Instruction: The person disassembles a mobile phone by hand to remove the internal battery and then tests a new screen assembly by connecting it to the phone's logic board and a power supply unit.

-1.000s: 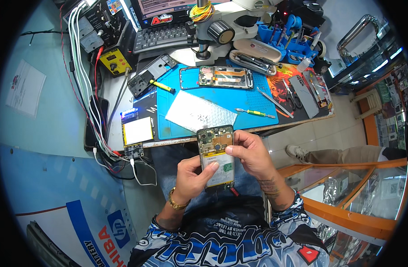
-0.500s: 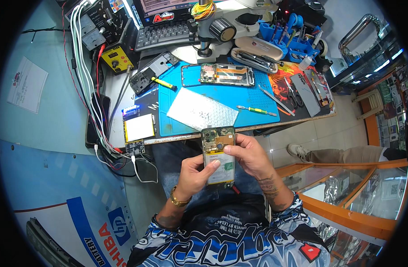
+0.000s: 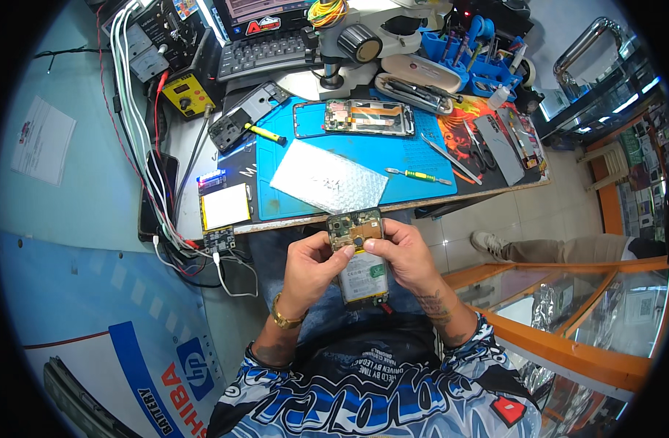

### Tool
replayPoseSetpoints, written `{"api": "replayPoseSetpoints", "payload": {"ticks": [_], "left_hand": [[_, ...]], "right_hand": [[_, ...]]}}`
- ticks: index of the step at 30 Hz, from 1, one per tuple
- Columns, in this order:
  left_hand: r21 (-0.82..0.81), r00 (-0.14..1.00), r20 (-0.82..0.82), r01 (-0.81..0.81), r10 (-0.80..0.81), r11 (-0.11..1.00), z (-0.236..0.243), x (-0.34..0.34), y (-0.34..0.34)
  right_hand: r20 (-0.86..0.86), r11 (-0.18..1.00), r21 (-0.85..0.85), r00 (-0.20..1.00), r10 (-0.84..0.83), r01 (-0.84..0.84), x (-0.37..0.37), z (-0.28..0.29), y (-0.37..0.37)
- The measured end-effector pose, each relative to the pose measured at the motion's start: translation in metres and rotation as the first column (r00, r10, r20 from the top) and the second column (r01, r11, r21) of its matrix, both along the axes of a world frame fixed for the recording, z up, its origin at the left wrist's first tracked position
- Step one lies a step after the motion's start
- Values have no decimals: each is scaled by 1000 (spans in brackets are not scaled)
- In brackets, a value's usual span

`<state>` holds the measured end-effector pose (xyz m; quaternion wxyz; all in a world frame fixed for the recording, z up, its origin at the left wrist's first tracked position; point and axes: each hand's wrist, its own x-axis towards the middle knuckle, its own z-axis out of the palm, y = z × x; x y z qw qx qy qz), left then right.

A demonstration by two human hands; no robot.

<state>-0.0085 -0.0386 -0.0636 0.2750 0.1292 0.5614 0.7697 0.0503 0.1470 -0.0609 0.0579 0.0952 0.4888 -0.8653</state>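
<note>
An opened smartphone (image 3: 365, 277) is held upright between my hands in front of my lap, its circuit board and silver battery bare toward me. My left hand (image 3: 314, 264) grips its left edge, the thumb lying across the seam between board and battery. On the right edge my right hand (image 3: 402, 254) is closed, with its thumb pressed on the board's lower part, near a round dark spot. Fingers behind the phone are hidden. Just beyond its top, a bubble-wrap pouch (image 3: 327, 181) lies on the blue mat (image 3: 276, 160).
Across the mat lie a second opened phone (image 3: 371, 118), a green-handled pry tool (image 3: 420, 176), a yellow screwdriver (image 3: 266, 133) and tweezers (image 3: 451, 158). A microscope (image 3: 349, 47) stands behind. Cables (image 3: 148, 146) hang at the left; a glass showcase (image 3: 568, 314) is close on the right.
My left hand has slid up the phone, its thumb going from the battery to the board's lower edge. My right thumb stays on the board.
</note>
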Motion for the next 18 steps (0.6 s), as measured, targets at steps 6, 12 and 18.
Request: {"api": "replayPoseSetpoints", "payload": {"ticks": [6,12,18], "left_hand": [[3,999,11,-34,34,999,0,1,4],[-33,999,-10,-33,32,999,-2,1,4],[-36,997,-48,-61,60,997,5,5,9]], "right_hand": [[-2,997,37,998,62,-62,1,2,5],[30,994,33,994,103,-104,2,9,10],[-17,998,16,998,56,-56,1,-1,8]]}}
